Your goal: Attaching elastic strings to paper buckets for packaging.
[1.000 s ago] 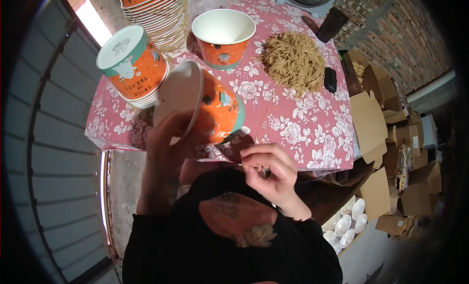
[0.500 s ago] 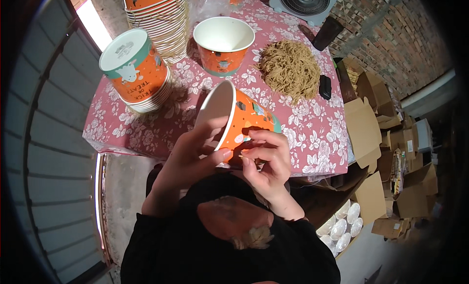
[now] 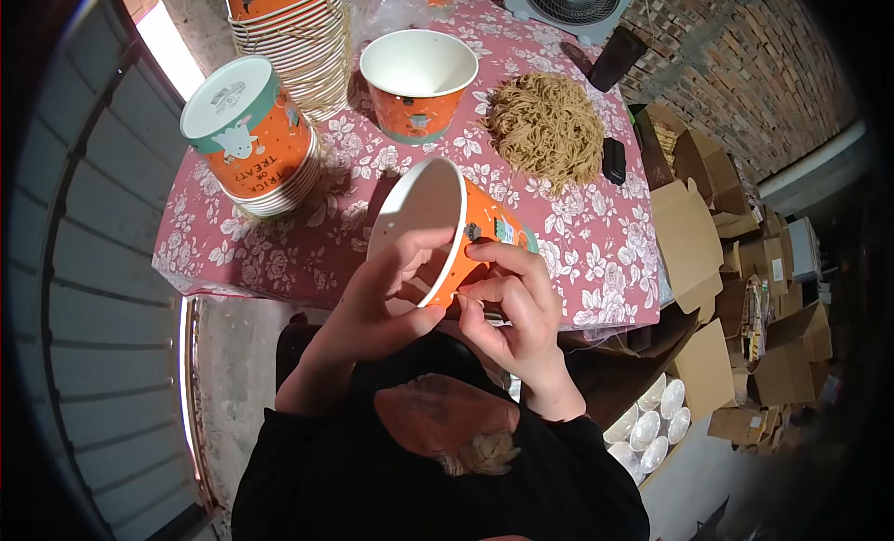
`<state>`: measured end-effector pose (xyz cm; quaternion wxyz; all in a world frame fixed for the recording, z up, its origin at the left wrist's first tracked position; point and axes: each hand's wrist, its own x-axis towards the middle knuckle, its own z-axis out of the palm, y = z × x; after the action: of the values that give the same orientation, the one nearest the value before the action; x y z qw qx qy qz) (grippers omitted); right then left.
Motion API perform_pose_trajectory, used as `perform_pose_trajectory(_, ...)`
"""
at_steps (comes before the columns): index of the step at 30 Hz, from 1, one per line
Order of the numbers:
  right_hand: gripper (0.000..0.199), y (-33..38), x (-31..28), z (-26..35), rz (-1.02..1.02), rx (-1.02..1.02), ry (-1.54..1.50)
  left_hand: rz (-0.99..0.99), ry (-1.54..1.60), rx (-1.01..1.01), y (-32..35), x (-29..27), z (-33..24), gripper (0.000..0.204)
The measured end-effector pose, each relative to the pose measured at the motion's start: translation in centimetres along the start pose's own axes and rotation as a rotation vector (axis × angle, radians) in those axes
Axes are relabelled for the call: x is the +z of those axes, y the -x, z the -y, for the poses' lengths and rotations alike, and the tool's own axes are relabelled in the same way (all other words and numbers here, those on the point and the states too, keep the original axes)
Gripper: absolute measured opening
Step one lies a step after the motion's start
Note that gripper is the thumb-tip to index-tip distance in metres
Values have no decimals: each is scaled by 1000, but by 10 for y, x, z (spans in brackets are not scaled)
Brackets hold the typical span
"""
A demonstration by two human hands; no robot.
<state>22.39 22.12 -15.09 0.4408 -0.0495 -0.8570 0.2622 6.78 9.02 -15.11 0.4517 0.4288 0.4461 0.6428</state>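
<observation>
An orange paper bucket with a white inside and a green base is tilted on its side in front of me, its mouth toward the left. My left hand grips its near rim, fingers inside and thumb on the outer wall. Close to that rim, my right hand lays its index finger along the outside; thumb and other fingers pinch together at the wall. Whatever lies between those fingertips is too small to make out. Beyond the bucket, another bucket stands upright, left of a heap of tan cords.
At left stand an upside-down bucket stack and a taller stack with cords hanging along it. A fan, dark cup and small black object sit at the flowered tablecloth's far and right sides. Cardboard boxes crowd the right.
The held bucket has turned a little, its mouth now showing wider toward me. My right index finger has shifted nearer the rim. The whole view has moved slightly.
</observation>
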Motion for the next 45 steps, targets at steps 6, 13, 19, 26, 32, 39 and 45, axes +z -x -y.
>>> perform_pose_trajectory(6, 15, 1, -6, 12, 86, -1, 83, 8, 26, 123, 0, -2, 11, 58)
perform_pose_trajectory(13, 13, 11, -10, 9, -31, 189, -270, 103, -22, 11, 3, -10, 13, 29)
perform_pose_trajectory(19, 13, 3, -13, 11, -116, 185, -151, -50, -3, 117, -1, 9, 8, 48)
perform_pose_trajectory(26, 15, -8, -20, 11, -68, 96, 71, -58, -195, 87, -2, 13, 9, 68)
perform_pose_trajectory(32, 19, -13, -31, 24, 29, 47, 265, -65, -177, 43, 3, 16, 8, 46)
perform_pose_trajectory(39, 22, -12, -34, 27, 44, 32, 302, -80, -212, -20, -3, 21, 1, 29)
perform_pose_trajectory(45, 22, -10, -35, 29, 56, 25, 324, -104, -137, 38, -6, 29, 4, 24)
